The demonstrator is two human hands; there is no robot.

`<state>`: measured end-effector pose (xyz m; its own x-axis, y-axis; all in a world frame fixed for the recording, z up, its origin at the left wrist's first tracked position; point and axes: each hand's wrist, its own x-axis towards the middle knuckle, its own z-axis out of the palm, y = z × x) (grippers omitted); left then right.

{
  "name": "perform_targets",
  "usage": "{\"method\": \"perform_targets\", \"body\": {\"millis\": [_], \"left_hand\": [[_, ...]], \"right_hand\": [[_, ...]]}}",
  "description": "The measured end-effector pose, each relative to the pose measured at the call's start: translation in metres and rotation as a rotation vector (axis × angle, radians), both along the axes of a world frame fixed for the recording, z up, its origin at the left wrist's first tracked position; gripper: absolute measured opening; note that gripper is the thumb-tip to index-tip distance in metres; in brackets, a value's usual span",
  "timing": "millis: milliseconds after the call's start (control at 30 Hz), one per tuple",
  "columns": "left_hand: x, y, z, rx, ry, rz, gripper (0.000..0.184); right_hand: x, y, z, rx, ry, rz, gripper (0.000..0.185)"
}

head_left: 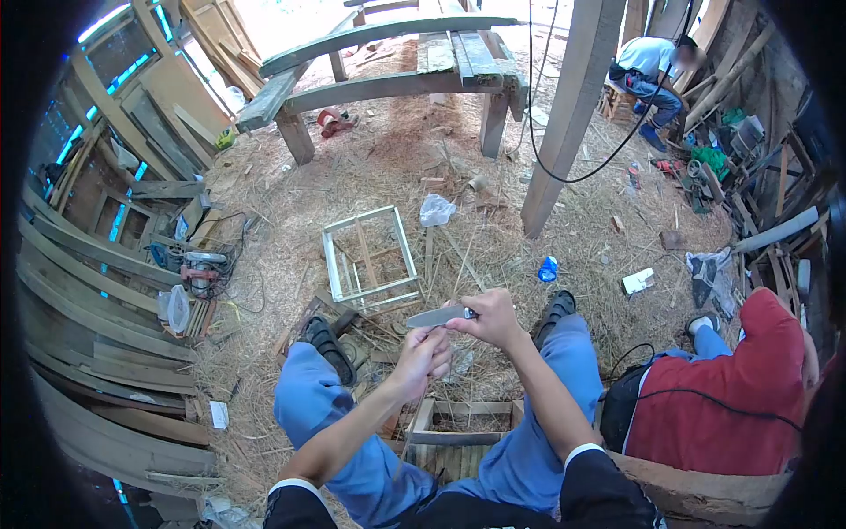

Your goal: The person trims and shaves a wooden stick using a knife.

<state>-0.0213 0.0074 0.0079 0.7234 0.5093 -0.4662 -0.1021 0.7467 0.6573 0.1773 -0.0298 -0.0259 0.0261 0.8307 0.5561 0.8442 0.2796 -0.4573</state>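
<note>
My right hand [495, 319] is wrapped round the dark handle of a knife [436, 316], whose broad grey blade points left. Just below the blade, my left hand [421, 360] is closed with its fingertips close to the edge. A thin pale strip [407, 445] appears to run down from that hand toward my lap; its grip on it is partly hidden. Between my legs sits a slatted wooden frame [463, 437]. Beyond my hands, an open box-shaped frame of light sticks [331, 263] rests on the littered ground.
A person in red [718, 410] sits close at my right, and another person [650, 75] sits at the far right. A wooden post [573, 115] and a workbench [397, 84] stand ahead. Power tools [203, 271] and planks [106, 304] lie left; shavings and straw cover the floor.
</note>
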Motion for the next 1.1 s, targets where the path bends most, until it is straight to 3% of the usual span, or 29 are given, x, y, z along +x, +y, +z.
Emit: {"method": "perform_targets", "body": {"millis": [233, 333, 433, 533, 567, 700, 800, 933, 1067, 1100], "left_hand": [[0.0, 0.002, -0.001, -0.019, 0.031, -0.01, 0.042], [-0.008, -0.009, 0.019, 0.005, 0.03, -0.084, 0.046], [-0.011, -0.008, 0.014, 0.043, 0.02, -0.107, 0.049], [-0.013, 0.0, 0.009, 0.061, 0.028, -0.101, 0.047], [-0.017, 0.001, 0.007, 0.04, 0.027, -0.119, 0.047], [-0.015, 0.002, 0.005, 0.047, 0.052, -0.156, 0.044], [-0.008, 0.004, 0.006, 0.171, 0.1, -0.064, 0.038], [-0.003, 0.008, -0.003, 0.148, 0.158, -0.012, 0.035], [-0.005, 0.005, -0.006, 0.184, 0.116, -0.028, 0.033], [-0.006, 0.002, 0.001, 0.173, 0.105, -0.044, 0.033]], "right_hand": [[0.007, 0.004, -0.001, 0.0, -0.056, 0.006, 0.055], [0.028, -0.001, -0.003, -0.156, 0.416, -0.329, 0.054], [0.064, -0.003, -0.001, -0.151, 0.043, -0.435, 0.048], [0.054, -0.011, -0.003, -0.216, 0.215, -0.428, 0.046], [0.061, -0.015, -0.019, -0.273, 0.108, -0.44, 0.043], [0.045, -0.01, -0.002, -0.241, 0.139, -0.381, 0.044], [0.024, 0.003, -0.003, -0.164, 0.089, -0.206, 0.044], [-0.018, 0.012, -0.008, -0.09, 0.063, 0.006, 0.048], [-0.011, 0.003, 0.006, -0.113, 0.016, 0.058, 0.047], [-0.001, 0.004, -0.001, -0.081, 0.117, -0.036, 0.047]]}}
